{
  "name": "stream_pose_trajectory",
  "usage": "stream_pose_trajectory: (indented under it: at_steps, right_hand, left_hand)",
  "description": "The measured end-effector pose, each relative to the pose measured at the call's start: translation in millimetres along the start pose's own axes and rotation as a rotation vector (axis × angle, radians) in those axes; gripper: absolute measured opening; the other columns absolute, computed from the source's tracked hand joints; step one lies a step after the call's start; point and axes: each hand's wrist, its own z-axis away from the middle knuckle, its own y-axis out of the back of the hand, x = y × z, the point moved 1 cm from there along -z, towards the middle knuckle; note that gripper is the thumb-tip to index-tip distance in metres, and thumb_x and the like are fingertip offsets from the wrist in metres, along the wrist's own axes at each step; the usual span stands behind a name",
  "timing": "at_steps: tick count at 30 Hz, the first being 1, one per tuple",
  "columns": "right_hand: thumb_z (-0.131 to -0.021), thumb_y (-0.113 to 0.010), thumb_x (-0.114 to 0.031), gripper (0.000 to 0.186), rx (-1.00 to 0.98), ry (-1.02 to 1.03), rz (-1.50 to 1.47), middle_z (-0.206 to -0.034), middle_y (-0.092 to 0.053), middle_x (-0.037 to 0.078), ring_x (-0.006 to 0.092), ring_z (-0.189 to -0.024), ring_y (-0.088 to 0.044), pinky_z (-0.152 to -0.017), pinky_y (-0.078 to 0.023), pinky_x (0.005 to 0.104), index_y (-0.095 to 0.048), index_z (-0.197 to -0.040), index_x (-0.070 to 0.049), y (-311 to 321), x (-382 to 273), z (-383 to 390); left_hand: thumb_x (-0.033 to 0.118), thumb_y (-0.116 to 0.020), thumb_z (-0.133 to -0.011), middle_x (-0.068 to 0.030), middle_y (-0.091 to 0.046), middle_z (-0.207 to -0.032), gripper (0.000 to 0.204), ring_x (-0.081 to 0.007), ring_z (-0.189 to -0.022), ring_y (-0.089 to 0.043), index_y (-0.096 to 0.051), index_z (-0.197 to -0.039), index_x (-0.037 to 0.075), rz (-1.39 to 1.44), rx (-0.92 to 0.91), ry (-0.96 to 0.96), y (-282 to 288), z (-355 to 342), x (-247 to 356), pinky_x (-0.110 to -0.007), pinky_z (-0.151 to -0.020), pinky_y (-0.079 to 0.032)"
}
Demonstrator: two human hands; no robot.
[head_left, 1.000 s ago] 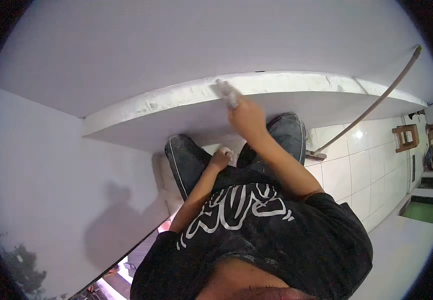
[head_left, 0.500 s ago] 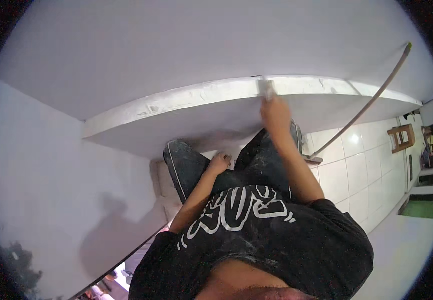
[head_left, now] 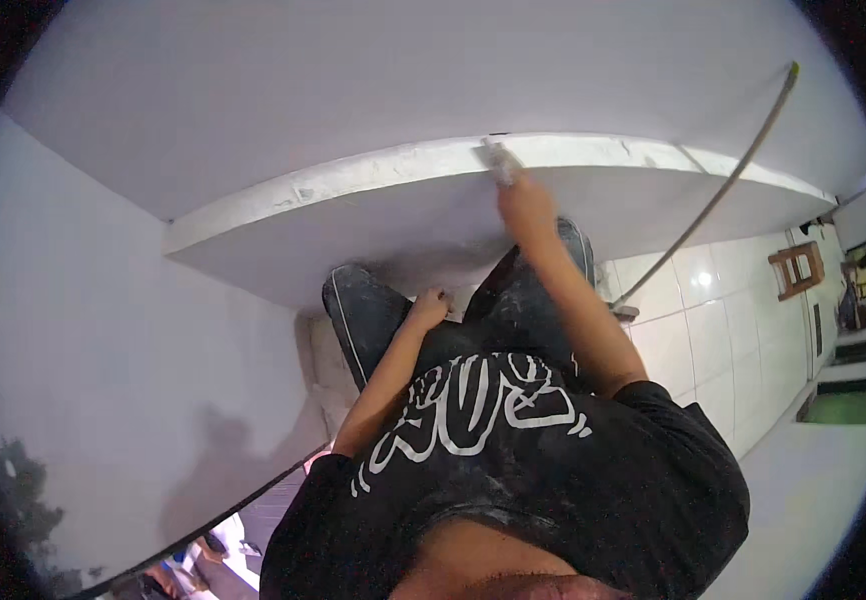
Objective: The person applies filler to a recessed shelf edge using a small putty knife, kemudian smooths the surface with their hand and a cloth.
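My right hand [head_left: 528, 210] is closed round a putty knife [head_left: 500, 162], its blade blurred against the white ledge [head_left: 383, 170] that runs along the wall. A short dark gap shows at the ledge's back edge, just above the blade. Down between my knees, my left hand [head_left: 431, 307] has curled fingers beside a small pale flat piece. What those fingers hold is too small to make out. Dusty dark trousers [head_left: 363, 310] cover my bent legs beneath the ledge.
A long-handled tool [head_left: 713, 205] leans on the ledge at the right, its head on white floor tiles [head_left: 663, 350]. Farther right stands a small wooden stool [head_left: 798, 270]. A grey-white side wall [head_left: 153, 340] rises at the left. Other people's limbs show beyond the lower-left edge.
My right hand has slid the putty knife a little leftward along the ledge. The left hand stays low between my knees. The whole view has shifted slightly.
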Motion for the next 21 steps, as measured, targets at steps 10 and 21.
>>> stream_pose_trajectory:
  at_steps: [10, 21]
  right_hand:
    - [-0.101, -0.046, -0.036, 0.041, 0.267, 0.059, 0.278, -0.12, -0.065, 0.02, 0.0381, -0.08, -0.069, -0.068, -0.057, 0.0472, -0.054, -0.135, -0.015, 8, 32, -8]
    - [-0.097, -0.052, -0.03, 0.052, 0.024, 0.336, 0.041, -0.148, -0.043, 0.019, 0.0331, -0.072, -0.07, -0.056, -0.058, 0.0405, -0.043, -0.144, -0.011, -60, -94, 5]
  left_hand:
    - [0.029, -0.054, -0.097, -0.0105, -0.068, -0.08, 0.03, -0.0187, -0.075, -0.065, -0.064, -0.094, 0.0, -0.048, 0.079, -0.137, -2, 27, 29, -0.034, -0.071, -0.05]
    - [0.036, -0.054, -0.093, -0.0101, -0.071, -0.085, 0.035, -0.0231, -0.076, -0.067, -0.065, -0.095, 0.002, 0.118, -0.001, -0.092, -1, 2, -17, -0.037, -0.074, -0.051]
